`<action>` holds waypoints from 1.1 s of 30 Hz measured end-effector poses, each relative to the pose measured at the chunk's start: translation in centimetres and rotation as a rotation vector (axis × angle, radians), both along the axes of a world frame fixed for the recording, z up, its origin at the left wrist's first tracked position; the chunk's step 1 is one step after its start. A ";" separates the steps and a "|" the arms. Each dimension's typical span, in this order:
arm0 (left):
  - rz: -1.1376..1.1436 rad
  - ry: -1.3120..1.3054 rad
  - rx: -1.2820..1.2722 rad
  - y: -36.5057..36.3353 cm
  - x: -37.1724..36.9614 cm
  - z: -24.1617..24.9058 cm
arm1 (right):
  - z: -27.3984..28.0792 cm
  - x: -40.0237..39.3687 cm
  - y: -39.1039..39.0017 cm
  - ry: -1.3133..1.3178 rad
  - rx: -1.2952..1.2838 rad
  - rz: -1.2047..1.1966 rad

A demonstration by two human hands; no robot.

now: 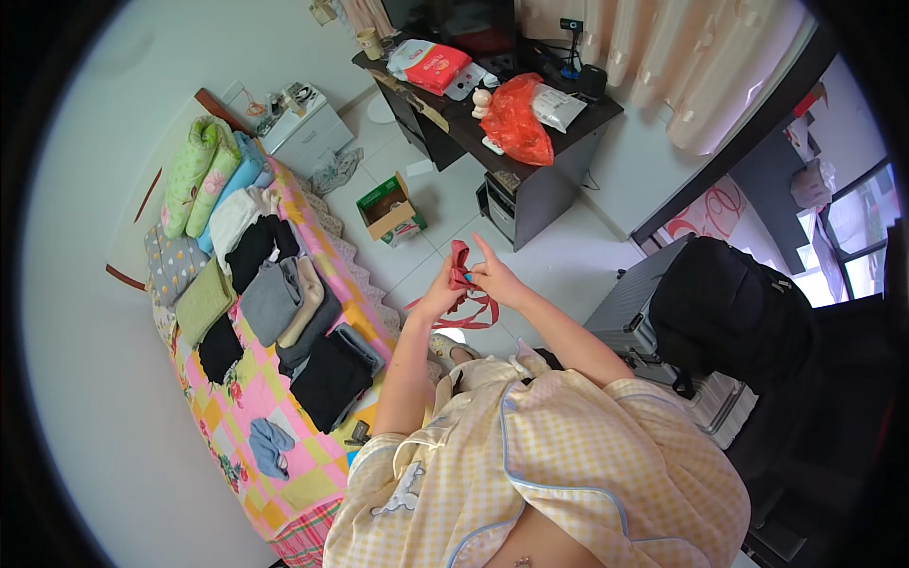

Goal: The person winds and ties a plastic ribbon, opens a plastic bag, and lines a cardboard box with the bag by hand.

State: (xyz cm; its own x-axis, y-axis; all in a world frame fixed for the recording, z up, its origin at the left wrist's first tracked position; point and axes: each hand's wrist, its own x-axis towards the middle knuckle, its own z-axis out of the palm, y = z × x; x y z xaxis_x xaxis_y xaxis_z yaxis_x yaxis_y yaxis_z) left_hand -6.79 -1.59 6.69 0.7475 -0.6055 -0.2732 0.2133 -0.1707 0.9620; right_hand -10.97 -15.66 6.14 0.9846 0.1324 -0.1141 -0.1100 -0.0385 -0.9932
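A flat red strap (459, 254) is looped up between my two hands, and its slack hangs in loose curves below them. My left hand (438, 293) is closed on the strap, with the fingers partly hidden. My right hand (496, 280) pinches the strap from the other side, its index finger stretched out. A small blue spot shows at the right fingertips; I cannot make out what it is. Both hands are held in front of my body, above the tiled floor.
On the left, a bed (275, 497) carries folded clothes (272, 301) and rolled bedding (194, 180). An open cardboard box (402, 227) stands on the floor beyond my hands. Ahead is a dark desk (568, 147) with a red plastic bag (519, 118). A silver suitcase (620, 312) and black backpack (729, 312) stand at right.
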 end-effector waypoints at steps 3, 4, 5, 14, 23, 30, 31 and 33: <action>-0.190 -0.055 -0.154 -0.4 -0.4 0.4 | -0.4 0.1 -0.1 -0.033 -0.061 -0.108; -0.202 -0.020 -0.134 -0.5 -0.7 1.7 | 1.0 -0.2 -0.1 0.004 -0.118 -0.092; -0.174 -0.043 -0.133 -0.9 -1.1 2.4 | 1.7 -0.4 -0.2 0.041 -0.175 -0.078; 0.122 0.092 0.046 -1.9 -0.3 -1.1 | 0.3 -0.6 -0.5 0.091 0.329 -0.074; 0.099 0.277 0.016 -3.2 -0.2 0.6 | 1.9 -1.7 0.1 0.148 0.558 -0.373; 0.170 0.320 -0.022 -3.8 -0.1 0.8 | 1.5 -1.5 -1.9 0.173 0.620 -0.133; 0.168 0.320 -0.021 -3.6 0.1 1.2 | 1.7 -1.5 -2.0 0.173 0.622 -0.135; 0.048 0.328 0.130 -2.7 0.5 2.1 | 1.9 -1.5 -2.2 0.177 0.494 0.000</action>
State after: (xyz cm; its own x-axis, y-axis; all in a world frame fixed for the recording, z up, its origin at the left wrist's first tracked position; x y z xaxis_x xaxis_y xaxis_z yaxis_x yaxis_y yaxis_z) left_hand -6.25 -4.31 8.76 0.6341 -0.5163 -0.5756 0.5176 -0.2695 0.8121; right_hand -12.49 -17.81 8.08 0.9558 0.2123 -0.2032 -0.2781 0.4296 -0.8591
